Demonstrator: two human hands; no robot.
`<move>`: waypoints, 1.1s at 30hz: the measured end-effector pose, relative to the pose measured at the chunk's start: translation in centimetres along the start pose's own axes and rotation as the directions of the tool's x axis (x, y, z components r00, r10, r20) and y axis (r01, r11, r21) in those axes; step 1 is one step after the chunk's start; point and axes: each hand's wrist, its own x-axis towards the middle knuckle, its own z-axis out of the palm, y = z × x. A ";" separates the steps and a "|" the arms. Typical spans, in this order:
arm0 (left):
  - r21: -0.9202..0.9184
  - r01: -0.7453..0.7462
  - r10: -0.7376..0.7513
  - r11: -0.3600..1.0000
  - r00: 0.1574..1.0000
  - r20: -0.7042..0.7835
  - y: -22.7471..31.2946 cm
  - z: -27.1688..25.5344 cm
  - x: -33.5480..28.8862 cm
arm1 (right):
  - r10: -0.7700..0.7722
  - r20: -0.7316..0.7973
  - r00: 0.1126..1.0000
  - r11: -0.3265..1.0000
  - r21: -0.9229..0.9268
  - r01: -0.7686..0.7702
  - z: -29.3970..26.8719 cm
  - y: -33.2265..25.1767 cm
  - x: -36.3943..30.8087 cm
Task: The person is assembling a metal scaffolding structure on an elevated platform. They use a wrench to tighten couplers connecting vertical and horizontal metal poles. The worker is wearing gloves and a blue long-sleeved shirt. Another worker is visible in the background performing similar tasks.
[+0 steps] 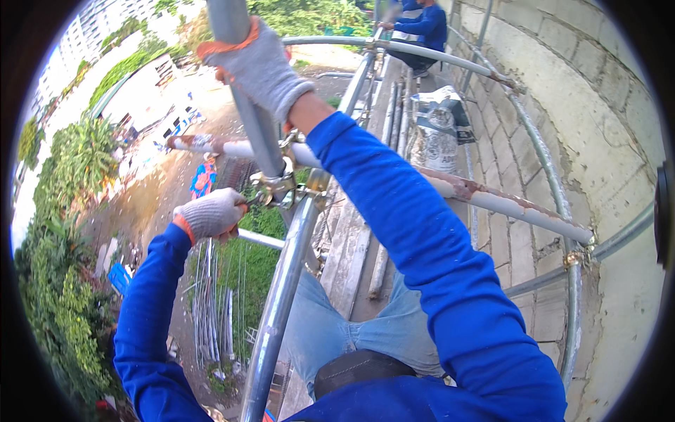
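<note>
My right hand (264, 67), in a grey glove with orange edging, is closed round a thick grey upright scaffold tube (256, 133). The foot of this tube meets a metal scaffold clamp (275, 184) at the joint with the rail. Beside the clamp, my left hand (212, 213) is closed, its gloved fingers curled toward the fittings; a small dark piece shows at the fingertips, too hidden to name. Below the joint a shiny guard rail tube (281, 299) runs down toward me. A rusty, paint-worn cross tube (478, 193) passes behind the clamp toward the wall.
Narrow planks (344, 260) form the platform under me, with loose tubes (389, 243) along it. A white sack (434, 133) stands farther down. At the far end crouches a co-worker (424, 32) in blue. A block wall (520, 246) rises right; the ground lies far below left.
</note>
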 end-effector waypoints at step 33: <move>-0.819 -0.487 0.100 0.304 0.871 -0.481 6.8 7.5 -8.8 | -0.007 0.158 0.987 0.901 -0.427 0.075 -3.3 -2.9 -4.4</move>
